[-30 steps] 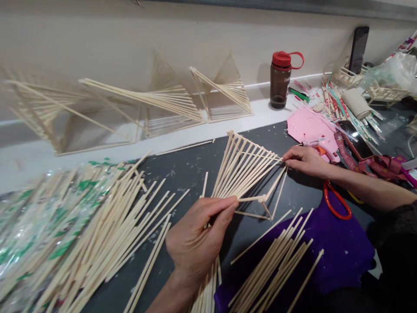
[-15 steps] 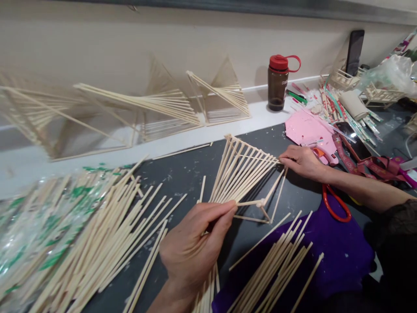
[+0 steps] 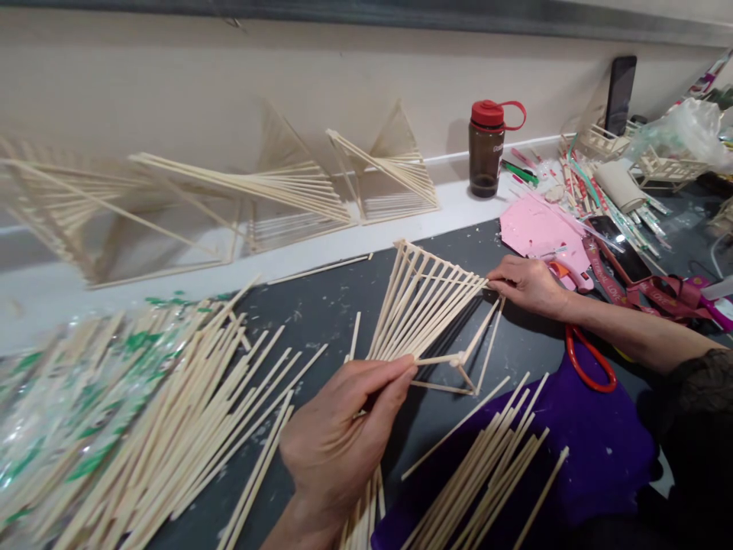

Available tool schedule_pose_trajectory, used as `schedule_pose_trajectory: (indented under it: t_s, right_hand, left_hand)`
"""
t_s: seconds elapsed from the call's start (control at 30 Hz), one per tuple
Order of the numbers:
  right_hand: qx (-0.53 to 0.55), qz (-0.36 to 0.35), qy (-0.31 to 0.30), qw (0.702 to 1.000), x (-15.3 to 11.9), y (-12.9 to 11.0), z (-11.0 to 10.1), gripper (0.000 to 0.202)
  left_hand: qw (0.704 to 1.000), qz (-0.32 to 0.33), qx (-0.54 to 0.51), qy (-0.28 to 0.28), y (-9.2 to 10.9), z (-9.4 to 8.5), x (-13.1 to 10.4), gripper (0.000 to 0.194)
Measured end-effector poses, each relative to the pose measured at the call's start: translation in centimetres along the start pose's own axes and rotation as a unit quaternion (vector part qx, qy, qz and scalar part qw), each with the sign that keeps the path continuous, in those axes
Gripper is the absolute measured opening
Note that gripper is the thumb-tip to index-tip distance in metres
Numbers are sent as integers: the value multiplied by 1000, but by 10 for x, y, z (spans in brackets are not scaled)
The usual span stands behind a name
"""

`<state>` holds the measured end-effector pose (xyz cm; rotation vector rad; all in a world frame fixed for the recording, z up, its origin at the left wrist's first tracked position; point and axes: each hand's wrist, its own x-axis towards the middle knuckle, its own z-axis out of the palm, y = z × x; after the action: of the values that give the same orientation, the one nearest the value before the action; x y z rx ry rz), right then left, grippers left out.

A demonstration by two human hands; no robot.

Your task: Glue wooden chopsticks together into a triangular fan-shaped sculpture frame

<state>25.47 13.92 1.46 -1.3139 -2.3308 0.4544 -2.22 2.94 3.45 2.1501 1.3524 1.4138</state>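
Between my hands stands a small twisted frame of pale wooden sticks, its slats fanned out from a row along the top. My left hand pinches a stick at the near edge of this frame between thumb and forefinger. Farther right, my right hand pinches a stick's end at the frame's far right corner. A whitish joint shows where several sticks meet just right of my left fingertips. Part of the frame's lower left side is hidden behind my left hand.
Loose sticks and plastic-wrapped bundles lie left. More sticks rest on purple cloth in front, beside red-handled scissors. Finished-looking stick frames line the wall, near a red-capped bottle. A pink sheet lies right.
Both hands keep their pinch on the stick frame and have hardly moved. The whole view has shifted very slightly.
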Motion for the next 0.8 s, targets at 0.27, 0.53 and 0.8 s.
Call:
schedule_pose_trajectory:
  t_s: [0.27, 0.53, 0.8]
  right_hand:
    - [29, -5, 3, 1000, 2, 2, 0, 22]
    - [101, 6, 18, 995, 4, 3, 3, 17]
    - [160, 63, 6, 985, 5, 0, 3, 16]
  left_hand:
    - [1000, 11, 23, -13, 0, -1, 1, 18]
    - [999, 2, 28, -20, 0, -1, 2, 14]
    - [999, 12, 31, -22, 1, -2, 4, 12]
